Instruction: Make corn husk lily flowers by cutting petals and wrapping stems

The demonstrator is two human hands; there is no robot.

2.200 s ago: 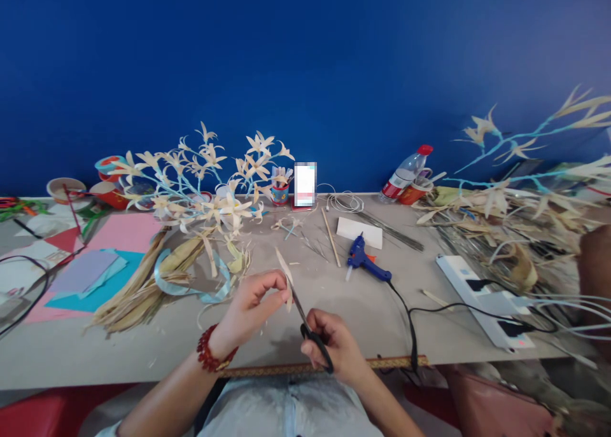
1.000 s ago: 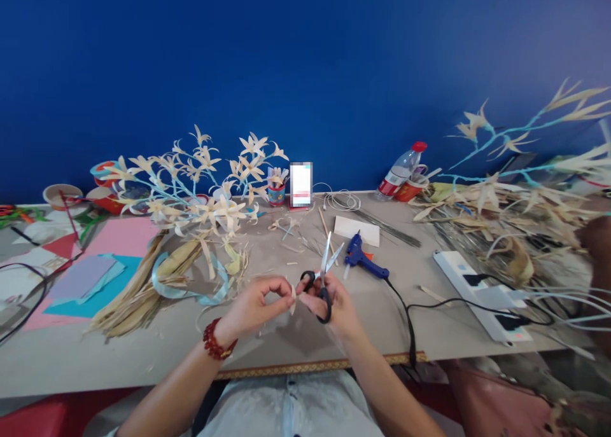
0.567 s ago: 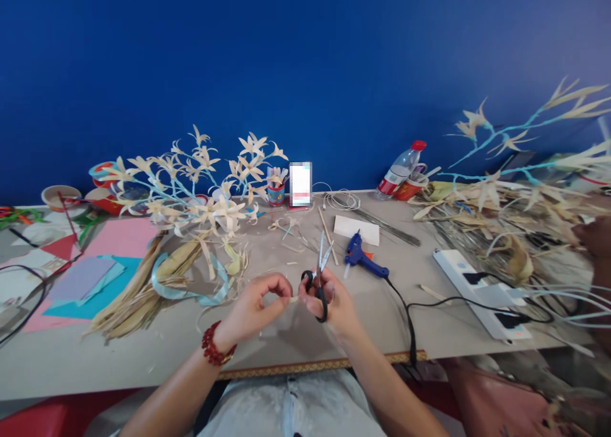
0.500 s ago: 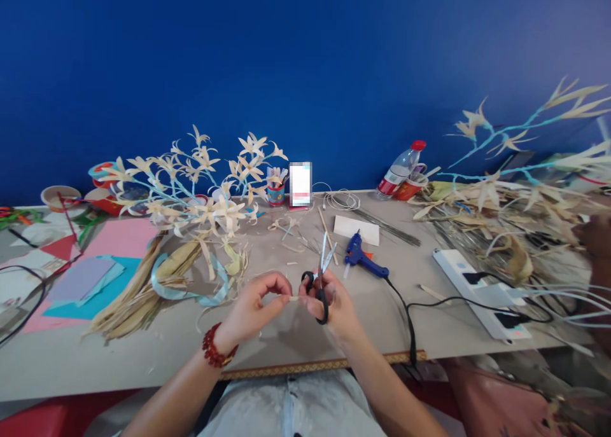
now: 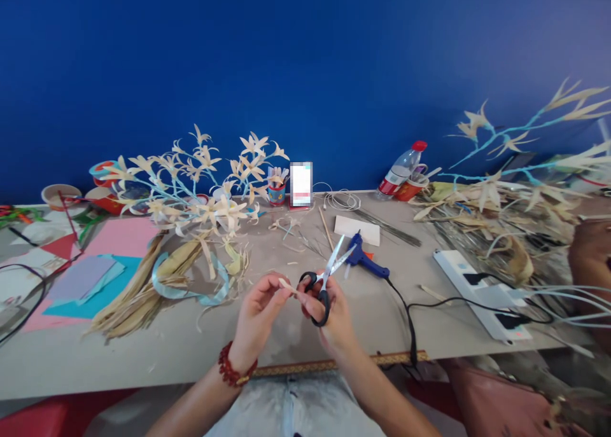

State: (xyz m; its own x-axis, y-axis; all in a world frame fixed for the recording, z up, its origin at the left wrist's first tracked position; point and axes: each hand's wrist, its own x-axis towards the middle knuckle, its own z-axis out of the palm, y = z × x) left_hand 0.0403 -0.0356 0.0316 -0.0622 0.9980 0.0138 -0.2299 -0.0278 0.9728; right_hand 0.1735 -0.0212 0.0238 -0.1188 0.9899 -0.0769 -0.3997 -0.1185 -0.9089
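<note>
My left hand (image 5: 260, 310), with a red bead bracelet at the wrist, pinches one end of a small pale husk strip (image 5: 287, 287). My right hand (image 5: 329, 313) grips black-handled scissors (image 5: 329, 275), blades parted and pointing up and to the right, and its fingertips touch the other end of the strip. Both hands hover just above the grey table (image 5: 286, 341) near its front edge.
A blue glue gun (image 5: 365, 263) with a black cord lies right of the scissors, a white power strip (image 5: 482, 297) further right. Husk flower branches (image 5: 200, 189), a husk bundle (image 5: 138, 291) and coloured paper (image 5: 95, 265) lie left. A bottle (image 5: 401, 170) stands at the back. Another person's arm (image 5: 589, 259) is at right.
The scissors went from cutting a long upright husk strip to pointing up and away. Both hands now pinch a small piece together. My left forearm has shifted to the right.
</note>
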